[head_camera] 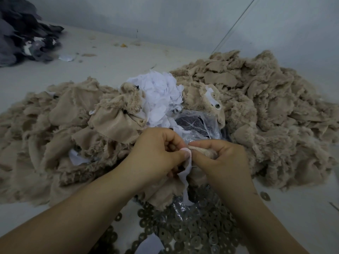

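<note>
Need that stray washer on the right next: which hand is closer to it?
Right. The right hand sits up-left of the stray washer; the left hand is farther left.

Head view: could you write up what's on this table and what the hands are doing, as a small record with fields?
Left hand: pinches white strip
Right hand: grips tan plush piece
Either side of the hands: tan plush heaps
Behind the hands: white scraps, clear plastic bag
Near edge: ring-shaped washers
Far left: dark fabric pile
Surface: pale table
</note>
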{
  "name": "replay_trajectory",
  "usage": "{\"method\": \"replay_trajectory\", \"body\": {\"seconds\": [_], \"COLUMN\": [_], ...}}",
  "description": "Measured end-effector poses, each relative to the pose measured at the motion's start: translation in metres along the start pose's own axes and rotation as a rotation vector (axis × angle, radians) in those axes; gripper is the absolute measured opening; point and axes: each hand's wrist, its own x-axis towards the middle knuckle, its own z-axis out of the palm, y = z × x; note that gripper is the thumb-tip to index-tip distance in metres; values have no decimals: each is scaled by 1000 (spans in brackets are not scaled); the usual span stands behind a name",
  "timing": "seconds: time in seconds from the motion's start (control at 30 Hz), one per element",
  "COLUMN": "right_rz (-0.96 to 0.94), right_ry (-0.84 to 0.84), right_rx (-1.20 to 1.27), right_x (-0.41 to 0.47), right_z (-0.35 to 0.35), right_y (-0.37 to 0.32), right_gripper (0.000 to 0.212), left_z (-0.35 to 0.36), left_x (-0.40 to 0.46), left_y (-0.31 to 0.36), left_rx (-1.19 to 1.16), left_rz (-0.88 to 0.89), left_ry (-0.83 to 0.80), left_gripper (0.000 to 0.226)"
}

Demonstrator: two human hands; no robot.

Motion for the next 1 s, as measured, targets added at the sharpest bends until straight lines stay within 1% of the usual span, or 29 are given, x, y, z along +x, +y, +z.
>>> {"method": "replay_trajectory", "body": {"seconds": [0.17,0.23,0.27,0.3,0.37,0.47,0.57,0.7,0.83,1.0], "right_rz": [-8,-36,-47,-43,-21,47,87,96,112,127], "right_ry": [-3,-43,-70,-90,-101,-111,-119,-107,-81,-79], "right_rx": [40,60,67,69,60,118,152,170,170,148], "right_x": [1,-1,-2,-2,-1,3,4,4,6,6], "right_z": [1,2,2,2,0,-3,-5,-4,-5,-3], "right_y": [1,-1,-1,-2,0,5,7,6,8,9], "right_gripper": [12,8,13,17,18,10,6,6,4,7], "left_z": [1,1,1,1,0,-5,-8,-8,-6,-5], "left_x": [1,1,1,1,1,0,2,3,3,1], "left_y": [-2,-2,-3,-4,-5,-4,-5,-5,-6,-6], "left_rx": [53,83,77,60,-14,-221,-334,-412,-461,-386], "left_rz": [31,35,31,23,-1,-72,-130,-174,-179,-141], "left_ry": [52,66,68,68,56,-24,-77,-81,-75,-75], "left_gripper": [14,13,11,9,7,3,8,16,10,6]}}
